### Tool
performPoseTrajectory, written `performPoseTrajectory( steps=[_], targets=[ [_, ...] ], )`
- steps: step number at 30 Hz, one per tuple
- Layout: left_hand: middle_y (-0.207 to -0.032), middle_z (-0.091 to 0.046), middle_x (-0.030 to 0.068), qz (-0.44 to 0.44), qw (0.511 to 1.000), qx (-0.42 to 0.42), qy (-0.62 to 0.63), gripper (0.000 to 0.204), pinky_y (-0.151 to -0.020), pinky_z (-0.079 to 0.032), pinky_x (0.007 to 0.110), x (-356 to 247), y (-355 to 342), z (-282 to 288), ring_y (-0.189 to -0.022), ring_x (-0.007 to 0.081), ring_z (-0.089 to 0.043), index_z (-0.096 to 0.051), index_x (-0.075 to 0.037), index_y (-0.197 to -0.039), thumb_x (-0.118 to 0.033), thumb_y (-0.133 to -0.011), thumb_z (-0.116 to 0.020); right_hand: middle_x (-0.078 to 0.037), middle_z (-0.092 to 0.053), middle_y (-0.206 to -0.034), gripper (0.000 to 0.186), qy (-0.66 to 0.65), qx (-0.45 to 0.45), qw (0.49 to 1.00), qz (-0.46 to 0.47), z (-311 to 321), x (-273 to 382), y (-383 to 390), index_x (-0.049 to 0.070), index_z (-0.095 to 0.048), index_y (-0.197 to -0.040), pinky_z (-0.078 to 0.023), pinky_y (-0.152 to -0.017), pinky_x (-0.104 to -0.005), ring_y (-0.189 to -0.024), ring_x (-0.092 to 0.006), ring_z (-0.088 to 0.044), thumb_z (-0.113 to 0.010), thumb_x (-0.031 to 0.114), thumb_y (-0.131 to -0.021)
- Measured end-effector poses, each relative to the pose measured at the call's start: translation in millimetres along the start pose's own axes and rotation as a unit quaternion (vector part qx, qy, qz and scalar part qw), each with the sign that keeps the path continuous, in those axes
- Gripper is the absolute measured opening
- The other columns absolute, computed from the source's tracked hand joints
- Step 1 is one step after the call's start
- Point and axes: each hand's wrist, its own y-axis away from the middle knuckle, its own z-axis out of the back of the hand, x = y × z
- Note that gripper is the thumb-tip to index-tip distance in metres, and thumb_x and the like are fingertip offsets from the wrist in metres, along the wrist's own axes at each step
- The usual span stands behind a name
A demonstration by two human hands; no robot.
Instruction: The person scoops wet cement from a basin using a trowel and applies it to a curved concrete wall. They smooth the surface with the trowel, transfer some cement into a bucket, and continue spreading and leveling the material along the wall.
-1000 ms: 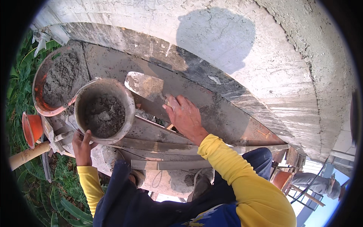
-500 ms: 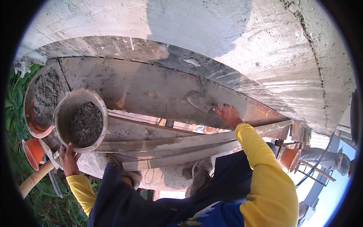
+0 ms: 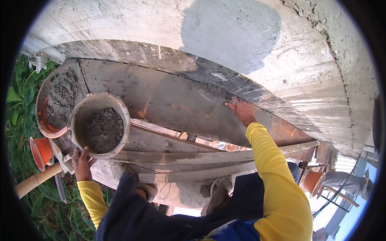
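My left hand (image 3: pixel 82 164) is closed on the near edge of a bucket (image 3: pixel 125 138), thumb up against its rim. Wet grey mortar (image 3: pixel 105 130) lies inside, and the bucket is tilted toward me. With my right hand (image 3: pixel 244 111) I grip a trowel (image 3: pixel 212 94), its handle mostly hidden by my fingers. The mortar-smeared blade points left, laid against the grey board-like surface (image 3: pixel 161 100) close to the foot of the concrete wall (image 3: pixel 140 24).
Behind the bucket stands a wider orange tub (image 3: pixel 41 114) of mortar. An orange container (image 3: pixel 40 152) and a bamboo pole (image 3: pixel 34 182) are at the left, above green plants. Long planks (image 3: pixel 181 156) lie before my shoes. Another person (image 3: pixel 341 182) is at the far right.
My right hand and the trowel have moved up the surface toward the wall. The left hand still holds the bucket, and the whole view has shifted slightly.
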Motion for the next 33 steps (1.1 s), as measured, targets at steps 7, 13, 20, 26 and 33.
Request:
performPoseTrajectory(
  steps=[7, 13, 20, 26, 33],
  targets=[
    [-0.105, -0.072, 0.0014, -0.023, 1.0, -0.002, -0.005, 0.027, -0.072, -0.063, 0.029, -13.9, 9.1, -12.6, -0.087, 0.0115, -0.071, -0.067, -0.004, -0.126, -0.02, -0.104, -0.067, -0.015, -0.072, -0.109, 0.048, -0.175, -0.239, 0.933, 0.206, 72.9, 187.1, 15.6, 0.007, -0.065, -0.133, -0.059, -0.086, -0.0474, -0.101, -0.0347, -0.073, -0.067, 0.044, -0.102],
    [-0.102, -0.073, 0.002, -0.002, 1.0, 0.001, 0.021, 0.025, -0.074, -0.064, 0.03, 2.1, 2.8, -6.3, -0.09, 0.0119, -0.073, -0.067, -0.003, -0.125, -0.019, -0.105, -0.065, -0.016, -0.069, -0.108, 0.04, -0.219, -0.182, 0.915, 0.285, 108.8, 258.7, 71.8, 0.007, -0.065, -0.136, -0.059, -0.086, -0.0501, -0.103, -0.0379, -0.071, -0.063, 0.034, -0.106],
    [-0.106, -0.074, 0.0042, 0.05, 0.997, -0.02, 0.059, 0.026, -0.077, -0.065, 0.031, 24.9, 0.2, 16.7, -0.094, 0.0155, -0.075, -0.065, -0.004, -0.128, -0.017, -0.106, -0.063, -0.03, -0.07, -0.126, 0.055, -0.135, 0.06, 0.971, 0.19, 40.1, 127.4, 59.3, 0.002, -0.061, -0.141, -0.055, -0.097, -0.0568, -0.116, -0.0484, -0.068, -0.051, 0.047, -0.111],
    [-0.114, -0.075, 0.0057, 0.049, 0.996, -0.008, 0.074, 0.03, -0.077, -0.065, 0.031, 27.8, -0.6, 15.6, -0.096, 0.0161, -0.076, -0.063, -0.005, -0.133, -0.015, -0.105, -0.063, -0.031, -0.07, -0.127, 0.055, -0.12, 0.015, 0.979, 0.165, 37.5, 153.2, -29.1, 0.007, -0.063, -0.141, -0.052, -0.104, -0.0574, -0.119, -0.0501, -0.067, -0.048, 0.051, -0.112],
    [-0.113, -0.073, 0.0079, 0.07, 0.994, -0.021, 0.085, 0.029, -0.079, -0.066, 0.035, 38.1, 5.7, 26.2, -0.097, 0.018, -0.074, -0.062, -0.002, -0.129, -0.016, -0.104, -0.064, -0.025, -0.072, -0.124, 0.048, -0.11, -0.082, 0.977, 0.163, 84.9, 225.7, -49.2, 0.009, -0.065, -0.138, -0.058, -0.09, -0.0551, -0.108, -0.0452, -0.072, -0.056, 0.046, -0.109]
  ],
)
